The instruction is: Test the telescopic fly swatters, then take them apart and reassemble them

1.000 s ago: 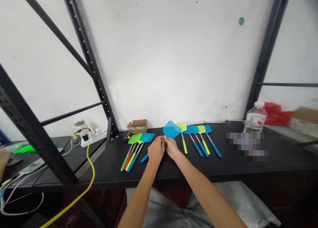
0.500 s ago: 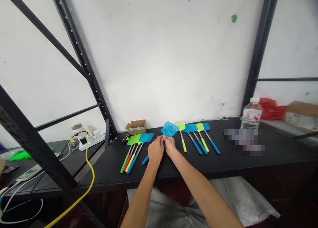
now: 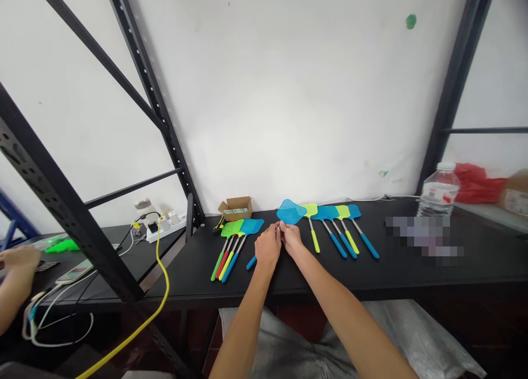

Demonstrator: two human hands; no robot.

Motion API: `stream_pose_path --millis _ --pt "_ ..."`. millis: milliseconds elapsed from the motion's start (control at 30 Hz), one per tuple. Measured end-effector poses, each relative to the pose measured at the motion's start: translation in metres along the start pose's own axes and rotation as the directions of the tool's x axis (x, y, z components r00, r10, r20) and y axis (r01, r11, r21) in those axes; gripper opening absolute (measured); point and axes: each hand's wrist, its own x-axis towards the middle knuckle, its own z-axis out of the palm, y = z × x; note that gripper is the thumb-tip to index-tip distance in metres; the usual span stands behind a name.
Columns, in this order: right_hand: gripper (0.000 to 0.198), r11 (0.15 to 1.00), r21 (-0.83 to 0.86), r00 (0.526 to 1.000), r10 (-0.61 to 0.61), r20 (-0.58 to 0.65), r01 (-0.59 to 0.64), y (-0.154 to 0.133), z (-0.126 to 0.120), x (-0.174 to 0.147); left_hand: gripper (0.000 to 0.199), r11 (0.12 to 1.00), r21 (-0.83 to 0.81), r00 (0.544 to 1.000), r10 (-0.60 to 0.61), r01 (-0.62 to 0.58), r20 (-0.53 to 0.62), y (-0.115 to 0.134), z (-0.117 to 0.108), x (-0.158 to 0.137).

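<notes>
Both my hands meet over the middle of the black table, closed around the metal shaft of a blue fly swatter (image 3: pixel 291 212). Its meshed head points away from me, and the blue handle end shows to the left of my left hand (image 3: pixel 268 243). My right hand (image 3: pixel 292 237) pinches the shaft close below the head. On the left lie several fly swatters (image 3: pixel 231 229) bunched together, with green, red, yellow and blue handles. To the right, several yellow and blue fly swatters (image 3: pixel 343 235) lie in a row. My fingertips partly hide the shaft.
An open cardboard box (image 3: pixel 236 208) stands at the back left. A clear plastic bottle (image 3: pixel 439 190) and a red bag (image 3: pixel 478 182) are on the right. A yellow cable (image 3: pixel 166 280) crosses by the left rack post. Another person's hand (image 3: pixel 20 263) is at far left.
The view has swung left, so everything sits further right. Another person's hand has appeared at the left edge. My hands keep nearly the same hold on the blue fly swatter.
</notes>
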Motion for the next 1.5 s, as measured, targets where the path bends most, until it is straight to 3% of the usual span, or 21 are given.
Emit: stream_pose_path --millis 400,633,867,1200,1400,1500 --pt "0.028 1.0 0.003 0.997 -0.024 0.08 0.023 -0.004 -0.005 -0.002 0.035 1.0 0.018 1.0 0.003 -0.003 -0.004 0.0 -0.001 -0.003" --pt "0.036 0.993 0.025 0.976 0.109 0.191 -0.116 -0.021 -0.009 -0.013 0.032 0.999 0.046 0.999 0.022 -0.02 -0.044 -0.003 -0.003 -0.007" --pt "0.03 0.998 0.045 0.99 0.031 0.135 -0.037 -0.02 -0.01 -0.013 0.03 0.997 0.065 1.0 0.03 -0.03 -0.008 -0.004 -0.006 -0.007" --pt "0.035 0.998 0.041 0.971 0.026 0.237 -0.037 -0.02 -0.015 -0.016 0.037 0.998 0.056 0.997 0.046 -0.042 -0.059 -0.007 -0.008 -0.008" --pt "0.037 1.0 -0.026 0.941 0.019 0.338 -0.01 -0.016 -0.014 -0.02 0.037 1.0 -0.01 0.997 -0.003 0.002 -0.08 -0.004 -0.006 -0.006" --pt "0.035 0.999 -0.041 0.945 -0.007 0.326 0.021 -0.01 -0.014 -0.017 0.035 1.0 -0.023 0.997 -0.015 0.014 -0.081 -0.003 -0.006 -0.006"
